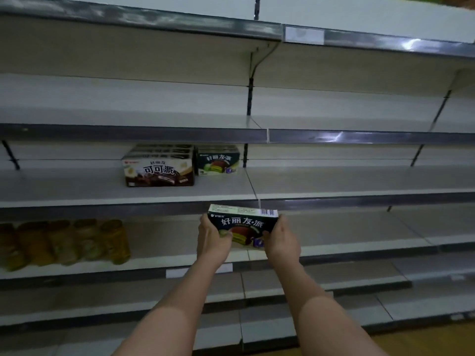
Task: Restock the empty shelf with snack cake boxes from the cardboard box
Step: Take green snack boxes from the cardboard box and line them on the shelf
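Observation:
I hold a dark green snack cake box (243, 224) in front of the shelves, just below the front edge of the middle shelf (77, 194). My left hand (213, 237) grips its left end and my right hand (281, 240) grips its right end. On that shelf stand a row of brown cocoa pie boxes (159, 168) and, right beside them, a green snack cake box (218, 160) like the one I hold. The cardboard box is out of view.
Several yellow and orange jars (64, 242) stand at the left of the shelf below. Metal brackets (245, 155) divide the shelf bays. The upper shelf (128, 132) and the lower shelves (334, 283) hold nothing visible.

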